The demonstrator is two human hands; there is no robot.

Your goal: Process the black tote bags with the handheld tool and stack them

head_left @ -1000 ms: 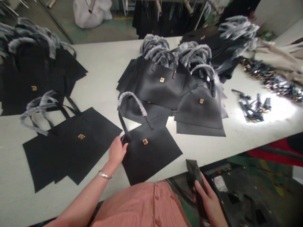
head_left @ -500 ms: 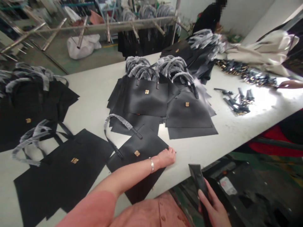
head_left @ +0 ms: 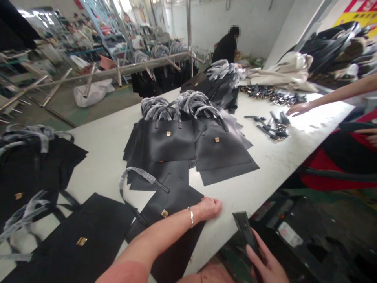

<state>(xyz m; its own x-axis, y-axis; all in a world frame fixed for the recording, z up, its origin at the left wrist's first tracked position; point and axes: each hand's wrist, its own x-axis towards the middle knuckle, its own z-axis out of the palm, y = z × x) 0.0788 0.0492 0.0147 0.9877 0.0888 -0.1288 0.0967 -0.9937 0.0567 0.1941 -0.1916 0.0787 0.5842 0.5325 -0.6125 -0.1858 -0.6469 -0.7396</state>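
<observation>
My left hand (head_left: pixel 209 208) is closed at the right corner of a black bag panel (head_left: pixel 176 198), its curled fingers reaching just past the edge. Whatever those fingers hold is hidden. This panel has a gold square clasp (head_left: pixel 164 213) and a handle (head_left: pixel 138 173) partly wrapped in clear plastic. At the table's front edge, my right hand (head_left: pixel 263 255) grips a long black object (head_left: pixel 246 224) with a wide, flat end; its exact kind is unclear. Left of the panel lies another black bag piece (head_left: pixel 97 224) with a gold clasp.
Stacked black bag pieces (head_left: pixel 173 147) with wrapped handles lie mid-table, and more (head_left: pixel 55 157) at far left. Black straps with gold fittings (head_left: pixel 275 127) lie right. A co-worker's hand (head_left: pixel 300 108) reaches in there. A metal rack (head_left: pixel 118 65) stands behind the table (head_left: pixel 100 129).
The view has tilted up, so the table things sit lower. The co-worker's arm reaches further in at the right. Both my hands keep nearly the same hold.
</observation>
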